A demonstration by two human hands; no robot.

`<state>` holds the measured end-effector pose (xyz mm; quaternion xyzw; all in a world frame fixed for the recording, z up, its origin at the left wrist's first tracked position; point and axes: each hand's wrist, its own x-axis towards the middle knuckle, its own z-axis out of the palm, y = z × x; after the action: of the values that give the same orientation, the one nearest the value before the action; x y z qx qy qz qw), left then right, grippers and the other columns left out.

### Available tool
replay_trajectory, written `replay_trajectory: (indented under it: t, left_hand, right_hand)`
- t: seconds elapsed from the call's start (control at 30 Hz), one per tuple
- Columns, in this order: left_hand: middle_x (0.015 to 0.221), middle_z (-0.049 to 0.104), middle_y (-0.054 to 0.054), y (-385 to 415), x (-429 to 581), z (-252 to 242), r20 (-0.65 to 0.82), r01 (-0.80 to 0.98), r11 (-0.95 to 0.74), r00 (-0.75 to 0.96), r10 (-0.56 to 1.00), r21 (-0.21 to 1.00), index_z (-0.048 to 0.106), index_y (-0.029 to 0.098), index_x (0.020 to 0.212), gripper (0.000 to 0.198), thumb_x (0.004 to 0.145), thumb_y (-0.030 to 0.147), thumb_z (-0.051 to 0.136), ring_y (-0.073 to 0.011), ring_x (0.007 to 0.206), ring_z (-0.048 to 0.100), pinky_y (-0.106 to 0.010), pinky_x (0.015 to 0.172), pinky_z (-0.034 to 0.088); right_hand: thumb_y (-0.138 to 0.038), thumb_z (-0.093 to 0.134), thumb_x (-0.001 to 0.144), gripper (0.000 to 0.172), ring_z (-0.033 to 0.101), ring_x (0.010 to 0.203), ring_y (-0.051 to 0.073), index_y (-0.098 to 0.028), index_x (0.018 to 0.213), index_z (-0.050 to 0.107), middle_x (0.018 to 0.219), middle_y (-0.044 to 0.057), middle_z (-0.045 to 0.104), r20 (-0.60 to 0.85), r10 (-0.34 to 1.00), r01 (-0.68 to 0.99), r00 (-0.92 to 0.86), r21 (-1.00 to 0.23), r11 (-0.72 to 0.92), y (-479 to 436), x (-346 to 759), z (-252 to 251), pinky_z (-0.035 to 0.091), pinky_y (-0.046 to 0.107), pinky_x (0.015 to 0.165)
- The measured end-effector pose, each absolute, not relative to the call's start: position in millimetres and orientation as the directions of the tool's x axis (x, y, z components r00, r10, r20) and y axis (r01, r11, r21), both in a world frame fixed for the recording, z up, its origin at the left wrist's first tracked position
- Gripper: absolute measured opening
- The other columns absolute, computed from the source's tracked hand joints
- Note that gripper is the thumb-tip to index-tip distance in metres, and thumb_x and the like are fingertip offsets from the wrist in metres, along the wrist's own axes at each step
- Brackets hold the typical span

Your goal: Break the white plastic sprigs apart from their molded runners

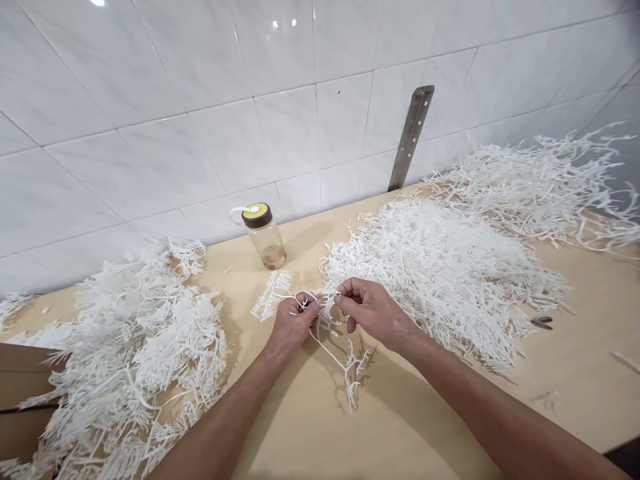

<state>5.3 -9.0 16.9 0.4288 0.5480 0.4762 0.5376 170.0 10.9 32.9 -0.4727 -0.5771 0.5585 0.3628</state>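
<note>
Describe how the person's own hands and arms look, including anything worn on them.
The left hand and right hand are bare, with no gloves. The left forearm and right forearm are uncovered as far as the picture shows, with no sleeves, watch or bracelet in view. No ring shows, though some fingers are partly hidden.

In front of me rises a wall (210, 67) of pale glossy tiles, white with faint grey marbling and thin dark joints. Small bright reflections of light (275, 25) gleam high on it, and toward the far right the tiling looks greyer and dimmer. Right of centre, a dark metal strip (411, 137) with holes along it stands against the tiles. Below me spreads a light wood-coloured tabletop (400, 447), its far edge running along the wall.
</note>
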Motion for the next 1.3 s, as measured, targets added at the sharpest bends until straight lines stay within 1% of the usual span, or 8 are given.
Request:
replay_trajectory:
  t: [0.13, 0.27, 0.4, 0.53, 0.7, 0.87, 1.07, 1.3]
  left_hand:
    - [0.045, 0.048, 0.004, -10, 2, 16, -0.217, -0.030, 0.220, 0.067, 0.974, 0.975, 0.058, 0.015, 0.065, 0.041, 0.071, 0.051, 0.075, -0.0065, 0.039, 0.038, -0.021, 0.040, 0.025]
    - [0.049, 0.049, 0.004, -10, 0, 17, -0.267, -0.146, 0.290, 0.160, 0.950, 0.946, 0.058, 0.015, 0.067, 0.039, 0.068, 0.047, 0.079, -0.0056, 0.040, 0.040, -0.020, 0.041, 0.028]
    - [0.050, 0.050, 0.004, -10, 2, 19, -0.309, -0.236, 0.331, 0.128, 0.943, 0.913, 0.055, 0.016, 0.068, 0.040, 0.065, 0.045, 0.082, -0.0048, 0.039, 0.039, -0.019, 0.040, 0.026]
    - [0.053, 0.053, 0.005, -9, 3, 18, -0.288, -0.303, 0.305, 0.099, 0.952, 0.903, 0.056, 0.018, 0.077, 0.038, 0.066, 0.044, 0.081, -0.0055, 0.042, 0.042, -0.017, 0.039, 0.027]
    - [0.048, 0.049, 0.006, -9, 1, 15, -0.278, -0.262, 0.310, 0.151, 0.949, 0.914, 0.060, 0.017, 0.080, 0.033, 0.072, 0.043, 0.078, -0.0042, 0.039, 0.037, -0.017, 0.038, 0.025]
    - [0.047, 0.049, 0.004, -9, -2, 14, -0.276, -0.213, 0.311, 0.178, 0.944, 0.926, 0.060, 0.014, 0.068, 0.036, 0.071, 0.045, 0.078, -0.0045, 0.038, 0.038, -0.019, 0.037, 0.025]
    - [0.045, 0.047, 0.005, -10, 1, 16, -0.264, -0.135, 0.274, 0.087, 0.961, 0.952, 0.059, 0.015, 0.065, 0.038, 0.070, 0.049, 0.076, -0.0044, 0.035, 0.035, -0.019, 0.036, 0.021]
    - [0.041, 0.047, 0.004, -10, 6, 16, -0.129, -0.010, 0.129, -0.076, 0.989, 0.992, 0.056, 0.016, 0.059, 0.041, 0.067, 0.050, 0.077, -0.0069, 0.038, 0.040, -0.020, 0.041, 0.029]
  right_hand:
    - [-0.025, 0.059, 0.078, 0.010, 0.057, 0.046, 0.009, -0.017, 0.082, 0.060, 0.067, -0.002, 0.060, -0.092, 0.950, 0.144, -0.297, -0.988, -0.051, 14, 173, 30, 0.048, 0.021, 0.046]
    - [-0.028, 0.059, 0.079, 0.011, 0.057, 0.045, 0.008, -0.017, 0.082, 0.059, 0.068, -0.003, 0.057, -0.086, 0.948, 0.167, -0.307, -0.985, -0.035, 15, 177, 35, 0.042, 0.019, 0.041]
    - [-0.033, 0.062, 0.079, 0.016, 0.054, 0.045, 0.008, -0.017, 0.081, 0.058, 0.065, -0.005, 0.054, -0.094, 0.938, 0.174, -0.333, -0.984, -0.037, 15, 180, 39, 0.041, 0.019, 0.040]
    - [-0.035, 0.064, 0.079, 0.018, 0.053, 0.047, 0.008, -0.018, 0.081, 0.058, 0.067, -0.004, 0.055, -0.093, 0.929, 0.163, -0.359, -0.986, -0.036, 17, 180, 36, 0.047, 0.021, 0.044]
    - [-0.029, 0.062, 0.079, 0.012, 0.054, 0.048, 0.008, -0.018, 0.080, 0.057, 0.069, -0.004, 0.056, -0.062, 0.936, 0.179, -0.348, -0.984, 0.002, 17, 180, 35, 0.047, 0.020, 0.045]
    - [-0.028, 0.059, 0.080, 0.010, 0.054, 0.047, 0.007, -0.018, 0.082, 0.061, 0.070, -0.002, 0.060, -0.045, 0.931, 0.177, -0.362, -0.984, 0.021, 14, 178, 38, 0.045, 0.020, 0.044]
    - [-0.032, 0.061, 0.079, 0.015, 0.055, 0.054, 0.009, -0.019, 0.087, 0.064, 0.076, -0.001, 0.062, -0.016, 0.924, 0.144, -0.382, -0.989, 0.042, 14, 179, 40, 0.050, 0.022, 0.047]
    - [-0.029, 0.057, 0.084, 0.013, 0.058, 0.066, 0.014, -0.020, 0.079, 0.065, 0.073, 0.001, 0.064, 0.139, 0.926, 0.386, -0.352, -0.880, 0.279, 15, 185, 46, 0.048, 0.025, 0.056]
